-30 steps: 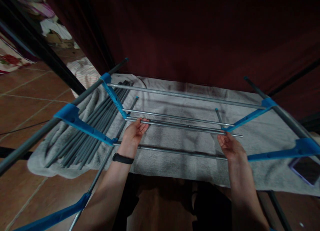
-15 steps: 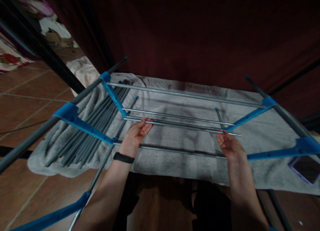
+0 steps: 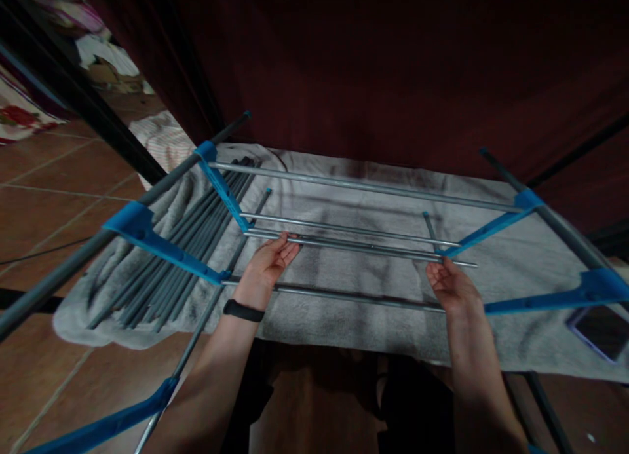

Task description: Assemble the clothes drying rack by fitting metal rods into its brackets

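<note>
My left hand [image 3: 273, 263] pinches a thin metal tube [image 3: 363, 247] near its left end, thumb on top and the other fingers curled loosely beneath. Close to the tube's right end, my right hand [image 3: 448, 285] holds it between thumb and fingers. The tube's left end meets a blue plastic bracket [image 3: 222, 190]; its right end sticks out past the right-hand blue bracket [image 3: 469, 234]. Behind it runs another thin tube [image 3: 354, 228]. Crossbars span the grey frame in front, the front crossbar [image 3: 354, 298], and at the back, the rear crossbar [image 3: 363, 187].
A bundle of grey tubes [image 3: 181, 244] lies on the grey blanket [image 3: 354, 329] at left. A phone [image 3: 602, 329] rests at the right edge. Beyond hangs a dark red curtain [image 3: 383, 74]. Another blue bracket [image 3: 108, 418] juts in at lower left, over the tiled floor [image 3: 34, 362].
The held tube's right end has shifted slightly to the right, and my right hand has moved a little with it. My left hand stays almost in place.
</note>
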The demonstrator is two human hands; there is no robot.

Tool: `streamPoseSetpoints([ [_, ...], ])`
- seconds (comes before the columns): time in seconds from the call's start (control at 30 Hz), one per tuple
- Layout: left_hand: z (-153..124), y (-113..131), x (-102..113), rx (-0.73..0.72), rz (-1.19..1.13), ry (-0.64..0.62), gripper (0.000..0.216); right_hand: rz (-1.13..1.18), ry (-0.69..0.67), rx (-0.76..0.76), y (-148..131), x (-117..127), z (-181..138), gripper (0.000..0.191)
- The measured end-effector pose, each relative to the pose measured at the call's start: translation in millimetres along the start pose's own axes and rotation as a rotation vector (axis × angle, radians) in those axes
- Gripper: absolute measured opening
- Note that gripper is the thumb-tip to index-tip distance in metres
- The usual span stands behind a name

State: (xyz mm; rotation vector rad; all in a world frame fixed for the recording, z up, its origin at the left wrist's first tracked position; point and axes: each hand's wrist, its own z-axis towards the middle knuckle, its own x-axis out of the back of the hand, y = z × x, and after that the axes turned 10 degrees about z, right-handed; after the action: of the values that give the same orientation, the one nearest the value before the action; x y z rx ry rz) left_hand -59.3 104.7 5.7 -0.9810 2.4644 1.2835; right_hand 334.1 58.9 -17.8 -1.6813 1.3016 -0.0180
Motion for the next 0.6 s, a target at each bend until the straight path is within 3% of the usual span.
streamPoseSetpoints([
  [0.23, -0.1, -2.6, -0.4, 0.028, 0.025, -0.048, 0.015, -0.006, -0.015, -0.021, -0.7, -1.5, -0.1, 0.02],
  [0.6, 3.1, -1.3, 1.6, -0.027, 0.062, -0.006, 0.017, 0.009, -0.091, 0.007, 1.8, -1.0, -0.4, 0.022],
])
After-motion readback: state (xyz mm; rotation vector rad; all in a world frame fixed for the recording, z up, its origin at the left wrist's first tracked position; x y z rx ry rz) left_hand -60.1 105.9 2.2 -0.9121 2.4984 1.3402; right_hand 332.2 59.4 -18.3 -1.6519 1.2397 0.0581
